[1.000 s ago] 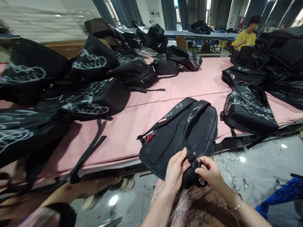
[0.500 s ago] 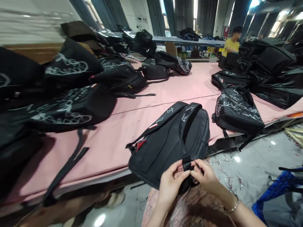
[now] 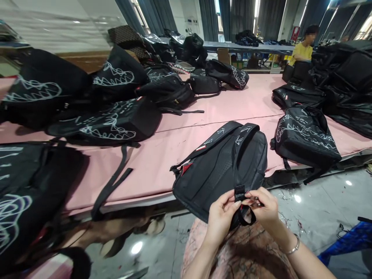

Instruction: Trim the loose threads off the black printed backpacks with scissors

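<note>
A black backpack (image 3: 203, 174) lies with its padded back up, at the near edge of the pink-covered table. One shoulder strap (image 3: 236, 162) runs down toward me to a dark strap adjuster (image 3: 240, 190). My left hand (image 3: 222, 217) is closed, pinching the strap at this adjuster. Close beside it, my right hand (image 3: 266, 207) is closed at the strap's lower part, fingertips almost meeting the left ones. A small dark tool (image 3: 257, 202) shows between the right fingers, its kind unclear. The webbing (image 3: 248, 217) loops below both hands.
Black backpacks with white line drawings (image 3: 107, 120) crowd the pink table (image 3: 186, 143) on the left; another backpack (image 3: 306, 135) sits on the right before a dark pile. Another person's arm (image 3: 99, 232) is at lower left. A person in yellow (image 3: 302, 52) is farther back. Thread scraps litter the floor.
My hands stay at the strap, shifting slightly around the adjuster; the right fingers have changed their hold. The view swung right, then back left. The nearest backpack at far left has moved.
</note>
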`<state>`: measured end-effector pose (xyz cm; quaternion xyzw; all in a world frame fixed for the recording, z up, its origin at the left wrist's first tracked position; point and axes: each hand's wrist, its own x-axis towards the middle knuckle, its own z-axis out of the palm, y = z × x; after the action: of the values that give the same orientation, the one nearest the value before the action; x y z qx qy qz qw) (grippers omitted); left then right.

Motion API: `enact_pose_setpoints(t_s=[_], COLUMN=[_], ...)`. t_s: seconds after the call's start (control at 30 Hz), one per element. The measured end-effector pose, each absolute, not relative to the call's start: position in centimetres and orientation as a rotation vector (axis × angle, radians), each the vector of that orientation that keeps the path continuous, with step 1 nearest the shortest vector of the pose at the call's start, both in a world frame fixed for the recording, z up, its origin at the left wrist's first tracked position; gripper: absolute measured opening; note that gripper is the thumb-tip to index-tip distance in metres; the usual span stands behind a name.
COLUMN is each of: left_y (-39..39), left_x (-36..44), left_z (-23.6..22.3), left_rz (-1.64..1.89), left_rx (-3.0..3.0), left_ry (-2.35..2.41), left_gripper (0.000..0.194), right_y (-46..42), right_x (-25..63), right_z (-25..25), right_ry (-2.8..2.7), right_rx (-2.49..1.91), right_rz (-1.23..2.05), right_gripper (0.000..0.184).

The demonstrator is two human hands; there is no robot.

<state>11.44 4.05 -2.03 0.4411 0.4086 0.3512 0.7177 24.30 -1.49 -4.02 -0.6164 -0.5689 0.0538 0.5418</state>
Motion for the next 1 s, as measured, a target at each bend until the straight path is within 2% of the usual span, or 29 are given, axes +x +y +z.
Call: enact_pose_setpoints(t_s=[0.4,0.53,0.63,0.73,0.87,1.0], left_y=[3.9,3.9,4.0,4.2,4.3,4.4], left_x=[11.4,11.5,11.6,11.6,11.3,11.3], left_z=[-2.2,-2.7,-3.0,-3.1,-3.1,-3.1], left_rz=[0.832,0.810,0.804,0.800,0.770,0.743], left_rx=[1.010,1.043,1.022,0.987,0.958,0.936], left_ry=[0.962,0.916,0.874,0.867,0.866,0.856], left_gripper=[0.031,0.031,0.032,0.032,0.033,0.032], right_y=[-1.1,-1.1,-1.1,-1.5,-3.6,-5.8], right_x=[23.6,23.1,22.5,22.6,24.4,26.6], right_z=[-3.9,-4.0,-4.5,-5.0,-5.8,-6.9], right_ry=[-1.344,-1.066,-0.631,-0.437,-0.606,-1.108], right_rx=[-1.400,-1.426,-1.248,-1.147,-1.388,-1.578], right_rz=[0.232,0.592,0.955,1.113,0.901,0.527], right_gripper=[0.020,0.010,0.020,0.031,0.024,0.018])
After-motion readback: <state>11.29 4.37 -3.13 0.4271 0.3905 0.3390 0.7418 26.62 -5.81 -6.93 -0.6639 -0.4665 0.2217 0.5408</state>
